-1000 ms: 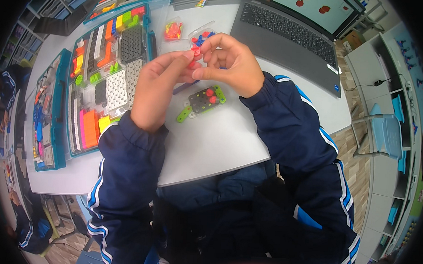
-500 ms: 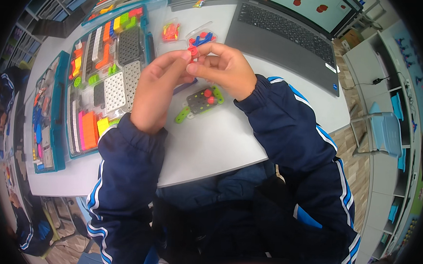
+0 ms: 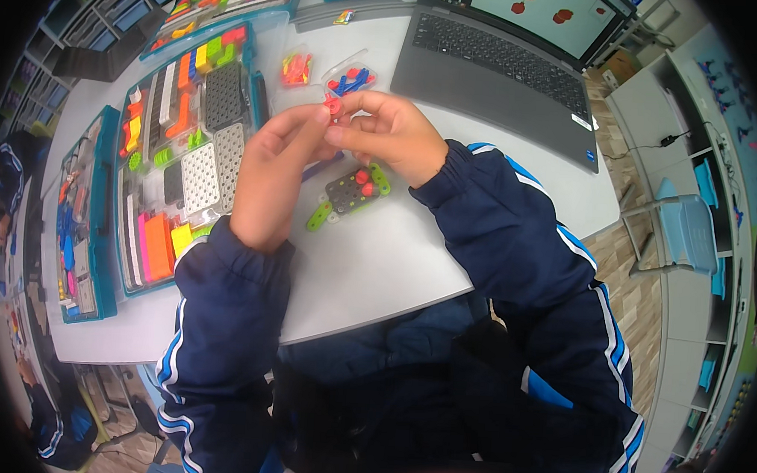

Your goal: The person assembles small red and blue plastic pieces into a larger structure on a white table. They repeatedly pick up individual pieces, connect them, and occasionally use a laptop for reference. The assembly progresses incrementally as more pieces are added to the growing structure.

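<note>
Between the fingertips of both hands is a small red plastic building piece [image 3: 332,106], partly covered by the fingers. My left hand [image 3: 278,158] pinches it from the left, thumb and forefinger together. My right hand [image 3: 391,134] closes on it from the right. Just below the hands, a small assembly of a dark grey perforated plate [image 3: 343,195] with green end pieces lies on the table. Two red pegs [image 3: 366,183] stand on its right part.
An open case [image 3: 186,158] of sorted building parts lies to the left, with a second teal case [image 3: 89,213] beyond it. Small clear boxes hold red pieces [image 3: 297,68] and blue pegs [image 3: 352,81]. A laptop [image 3: 498,80] stands open at the back right. A blue chair [image 3: 685,235] is further right.
Both hands stay together on the red piece, and it seems slightly turned. The whole view has shifted a little; the assembly on the table looks unchanged.
</note>
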The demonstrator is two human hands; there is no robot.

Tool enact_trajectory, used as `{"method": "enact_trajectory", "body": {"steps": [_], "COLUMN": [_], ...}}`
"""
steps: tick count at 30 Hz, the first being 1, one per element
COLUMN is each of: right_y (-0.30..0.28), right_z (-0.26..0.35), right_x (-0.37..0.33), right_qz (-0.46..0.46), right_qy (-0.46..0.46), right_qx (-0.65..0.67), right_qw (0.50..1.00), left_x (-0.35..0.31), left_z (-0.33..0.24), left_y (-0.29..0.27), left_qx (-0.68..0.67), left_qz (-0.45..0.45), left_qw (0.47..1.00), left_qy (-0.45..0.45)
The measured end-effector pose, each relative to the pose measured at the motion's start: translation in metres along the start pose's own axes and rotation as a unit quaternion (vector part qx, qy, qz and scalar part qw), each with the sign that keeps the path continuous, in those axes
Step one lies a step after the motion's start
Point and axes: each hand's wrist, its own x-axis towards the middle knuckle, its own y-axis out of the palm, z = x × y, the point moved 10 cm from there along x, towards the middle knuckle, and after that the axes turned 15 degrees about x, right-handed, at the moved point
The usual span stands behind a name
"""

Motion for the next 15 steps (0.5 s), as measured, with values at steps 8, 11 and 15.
{"method": "enact_trajectory", "body": {"steps": [8, 11, 15], "right_y": [0.0005, 0.0014, 0.0036], "right_z": [-0.0036, -0.003, 0.0005], "right_x": [0.0002, 0.0009, -0.0002], "right_qz": [0.009, 0.012, 0.013], "right_qy": [0.007, 0.0, -0.015], "right_qx": [-0.031, -0.046, -0.054], "right_qw": [0.999, 0.999, 0.998], "left_x": [0.0002, -0.0001, 0.0009], "left_z": [0.0015, 0.0025, 0.0036], "left_y": [0.0009, 0.0016, 0.003], "left_qx": [0.014, 0.012, 0.013], "left_qz": [0.004, 0.007, 0.014], "left_qw": [1.0, 1.0, 1.0], "left_qy": [-0.004, -0.007, -0.009]}}
